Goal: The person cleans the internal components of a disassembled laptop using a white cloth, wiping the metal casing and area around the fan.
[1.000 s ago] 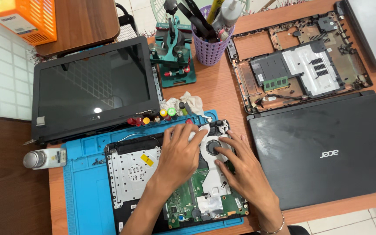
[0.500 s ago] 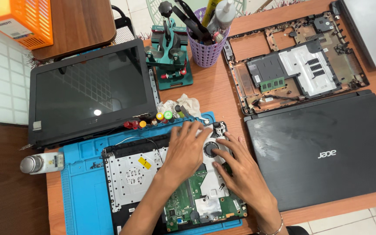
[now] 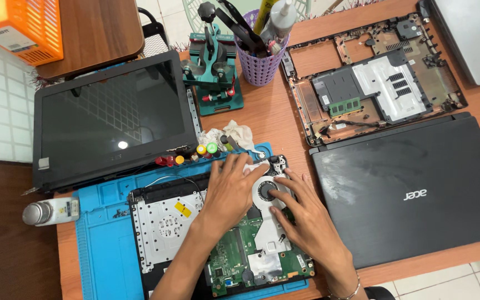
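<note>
An opened laptop base (image 3: 165, 222) lies on a blue work mat (image 3: 104, 244), showing a green circuit board (image 3: 234, 258) and a round cooling fan (image 3: 266, 190). My left hand (image 3: 230, 189) presses a white cloth (image 3: 254, 166) against the top edge of the fan housing. My right hand (image 3: 301, 214) rests flat on the board beside the fan, fingers spread, its fingertips touching the fan housing. The detached black screen (image 3: 112, 119) leans just behind the base.
A closed black laptop (image 3: 412, 189) lies to the right, a stripped laptop shell (image 3: 373, 83) behind it. A purple tool cup (image 3: 259, 61), a green holder (image 3: 215, 78), coloured screwdriver handles (image 3: 195, 153), a crumpled cloth (image 3: 229, 136), a small bottle (image 3: 51, 211) and an orange basket (image 3: 20, 28) surround the mat.
My left hand has shifted slightly along the top of the fan with the cloth. My right hand stays beside the fan.
</note>
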